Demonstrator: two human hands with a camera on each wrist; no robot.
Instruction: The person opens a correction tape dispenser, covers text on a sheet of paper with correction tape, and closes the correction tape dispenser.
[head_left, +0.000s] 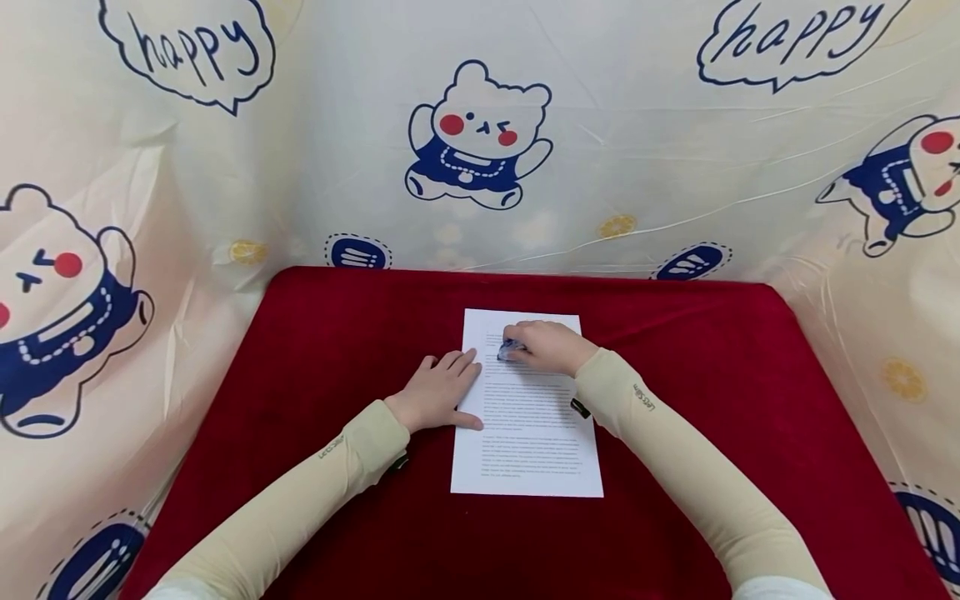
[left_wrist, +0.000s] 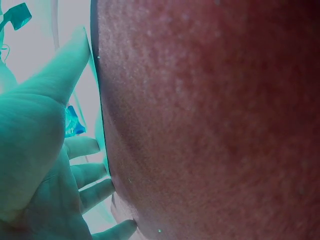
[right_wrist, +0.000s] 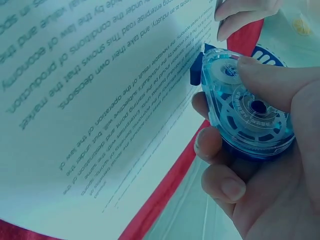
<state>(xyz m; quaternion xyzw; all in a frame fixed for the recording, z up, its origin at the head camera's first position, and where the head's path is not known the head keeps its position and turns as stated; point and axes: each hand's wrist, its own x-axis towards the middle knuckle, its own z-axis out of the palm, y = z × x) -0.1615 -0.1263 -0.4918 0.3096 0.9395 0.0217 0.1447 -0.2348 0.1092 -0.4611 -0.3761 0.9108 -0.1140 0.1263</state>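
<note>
A printed sheet of paper [head_left: 528, 433] lies on the red cloth. My right hand [head_left: 551, 346] grips a clear blue correction tape [right_wrist: 247, 102], thumb on one side and curled fingers on the other. In the right wrist view its tip meets the paper among the upper lines of print. My left hand [head_left: 435, 392] rests on the sheet's left edge with fingers spread, the thumb lower down near the text. The left wrist view shows that hand's fingers [left_wrist: 95, 195] extended along the cloth and paper; part of the correction tape [left_wrist: 73, 121] appears beyond them.
A red velvet cloth [head_left: 337, 333] covers the table around the sheet. Behind and at both sides hangs a pale curtain [head_left: 637, 125] printed with cartoon bears and lettering. Cream sleeves [head_left: 292, 492] cover both forearms.
</note>
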